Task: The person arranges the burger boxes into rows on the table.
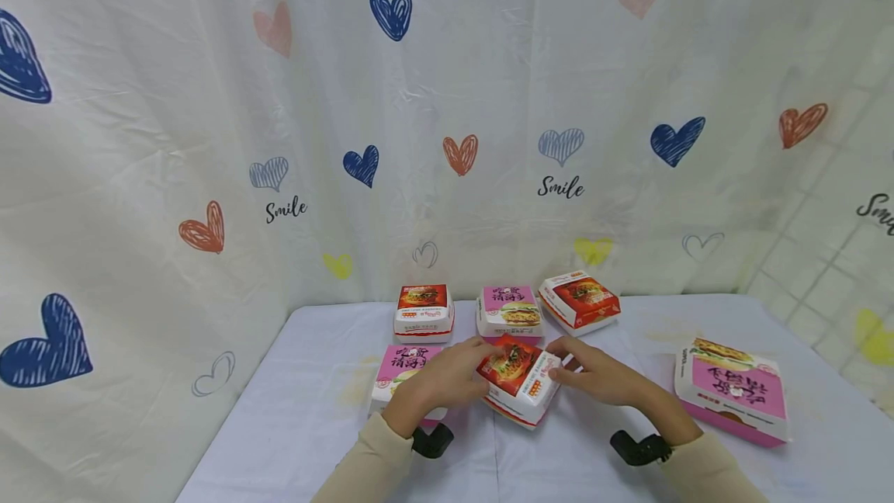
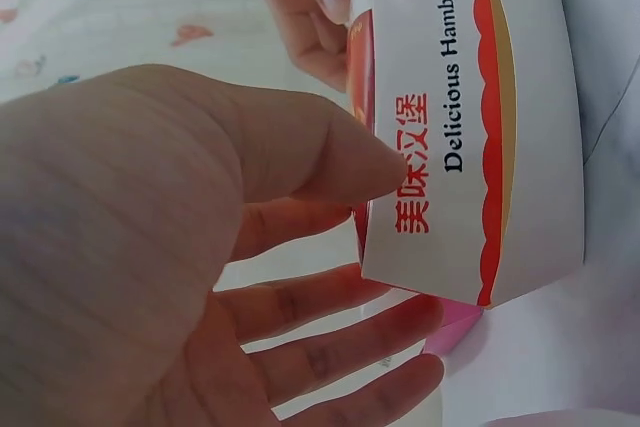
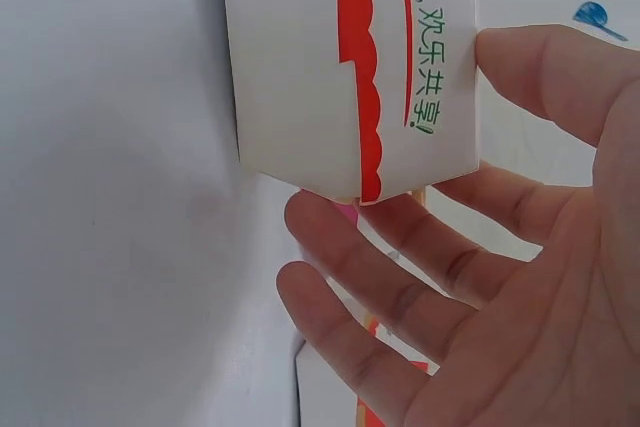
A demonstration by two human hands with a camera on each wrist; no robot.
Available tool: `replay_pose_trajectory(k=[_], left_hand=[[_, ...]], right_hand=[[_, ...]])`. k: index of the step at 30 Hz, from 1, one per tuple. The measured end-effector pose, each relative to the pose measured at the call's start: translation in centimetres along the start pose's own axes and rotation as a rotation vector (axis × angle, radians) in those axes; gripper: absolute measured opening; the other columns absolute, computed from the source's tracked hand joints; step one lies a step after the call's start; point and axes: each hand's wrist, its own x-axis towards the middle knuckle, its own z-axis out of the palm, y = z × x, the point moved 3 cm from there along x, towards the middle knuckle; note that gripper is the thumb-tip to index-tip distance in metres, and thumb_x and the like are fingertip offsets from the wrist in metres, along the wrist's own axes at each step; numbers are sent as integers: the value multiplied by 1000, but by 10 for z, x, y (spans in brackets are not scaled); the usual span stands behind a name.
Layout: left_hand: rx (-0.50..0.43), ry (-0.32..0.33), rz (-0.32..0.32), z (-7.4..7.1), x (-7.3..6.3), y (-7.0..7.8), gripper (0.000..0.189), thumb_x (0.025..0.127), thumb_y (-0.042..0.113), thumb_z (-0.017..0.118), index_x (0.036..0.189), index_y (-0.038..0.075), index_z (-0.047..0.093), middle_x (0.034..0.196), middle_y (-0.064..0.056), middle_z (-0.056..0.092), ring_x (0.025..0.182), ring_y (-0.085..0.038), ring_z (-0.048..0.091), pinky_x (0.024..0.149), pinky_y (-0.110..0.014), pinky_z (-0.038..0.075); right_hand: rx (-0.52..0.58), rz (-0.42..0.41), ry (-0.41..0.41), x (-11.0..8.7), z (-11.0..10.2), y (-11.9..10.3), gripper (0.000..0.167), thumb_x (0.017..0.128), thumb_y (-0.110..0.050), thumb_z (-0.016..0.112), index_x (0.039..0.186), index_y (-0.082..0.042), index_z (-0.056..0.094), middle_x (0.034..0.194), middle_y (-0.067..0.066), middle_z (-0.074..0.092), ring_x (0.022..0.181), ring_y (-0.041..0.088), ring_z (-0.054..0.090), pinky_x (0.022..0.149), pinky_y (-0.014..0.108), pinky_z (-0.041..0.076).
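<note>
A red-and-white hamburger box (image 1: 525, 385) sits at an angle on the table between both hands. My left hand (image 1: 452, 375) grips its left side; in the left wrist view the thumb (image 2: 330, 152) presses the printed white side while the other fingers spread behind the corner. From the right, my right hand (image 1: 602, 372) holds the same box, thumb at the top edge and fingers (image 3: 400, 267) round the far side. Behind it stands a pink-topped burger box (image 1: 510, 310). Another pink box (image 1: 398, 363) lies partly hidden under the left forearm and hand.
On the white-clothed table (image 1: 293, 410), a red-and-white box (image 1: 423, 313) stands at the back left and a similar one (image 1: 580, 301) at the back right. A larger pink-topped box (image 1: 732, 393) lies far right. A heart-printed curtain (image 1: 489, 84) hangs behind the table.
</note>
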Motion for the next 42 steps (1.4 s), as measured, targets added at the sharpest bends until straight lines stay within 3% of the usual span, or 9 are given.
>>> replay_pose_trajectory(k=[5, 14, 24, 30, 36, 42], left_hand=[[8, 24, -12, -1, -2, 1, 53, 91, 14, 71, 142, 26, 60, 150, 2, 54, 137, -22, 53, 109, -45, 49], [28, 90, -18, -5, -3, 2, 41, 92, 14, 72, 132, 17, 65, 134, 0, 64, 122, -18, 61, 102, -39, 54], [63, 133, -44, -4, -1, -1, 38, 93, 15, 71, 131, 20, 67, 119, -2, 64, 99, -14, 61, 92, -35, 57], [81, 144, -42, -2, 0, -3, 38, 94, 17, 70, 131, 23, 66, 117, -1, 61, 94, -13, 57, 86, -31, 57], [60, 156, -17, -2, 1, -4, 39, 93, 16, 71, 132, 21, 66, 116, -2, 60, 93, -13, 57, 83, -29, 56], [36, 134, -16, -1, 1, -4, 38, 96, 21, 68, 134, 20, 65, 120, -1, 59, 97, -12, 57, 86, -28, 56]], right_hand=[[-9, 2, 0, 1, 0, 2, 41, 101, -34, 63, 131, -7, 54, 123, 8, 65, 108, 22, 59, 84, 30, 52], [-24, 24, 4, 1, 0, 0, 37, 102, -35, 62, 125, -7, 57, 112, 6, 65, 101, 21, 60, 79, 28, 52], [16, 31, -30, 0, 0, -5, 32, 104, -33, 59, 121, -6, 58, 95, 4, 66, 88, 20, 61, 73, 28, 50], [31, 27, -36, 0, 0, -4, 28, 105, -31, 58, 119, -6, 58, 87, 5, 65, 85, 24, 60, 70, 28, 47], [48, 21, -42, 0, 0, -4, 30, 103, -30, 60, 119, -5, 58, 87, 4, 64, 84, 23, 60, 70, 27, 47], [39, 3, -35, -1, 0, -7, 35, 102, -30, 63, 124, -3, 57, 107, 7, 64, 94, 22, 61, 76, 27, 51]])
